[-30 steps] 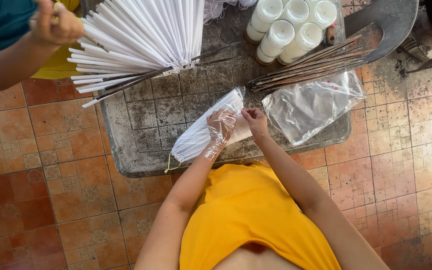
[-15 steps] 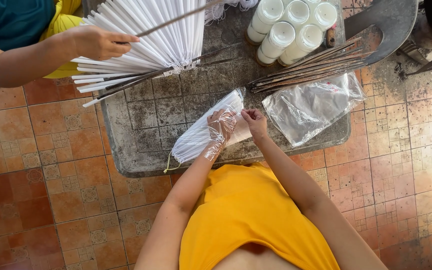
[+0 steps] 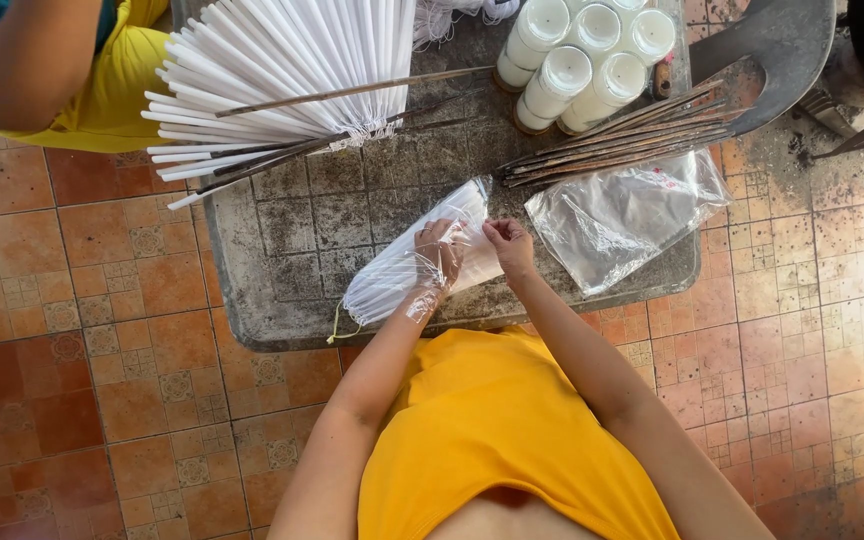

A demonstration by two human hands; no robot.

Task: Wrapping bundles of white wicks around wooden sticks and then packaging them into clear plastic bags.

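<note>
You are working a clear plastic bag packed with thin white candles, which is lying slantwise on the near part of the grey slab table, its closed end pointing toward the near-left corner, where a short yellowish string is hanging over the edge. Your left hand is sitting inside the bag's open mouth, wrapped in the plastic film, fingers curled around the candles in there. Your right hand is just beside it, thumb and fingers pinching the upper rim of the bag; the two hands are nearly touching.

Just to the right of the bag, a heap of empty clear plastic bags is lying crumpled on the table, reaching to the right edge. Beyond it, a bundle of dark thin rods is lying across the table, slanting up toward the right. Farther back, a cluster of white candles in glass jars is standing upright. At the far left, a big fan of white taper candles is spreading over the table, with one brown stick resting across it. Another person's forearm, beside yellow cloth, is showing at the upper-left corner, well apart from your hands. Worn reddish patterned floor tiles are surrounding the table.
</note>
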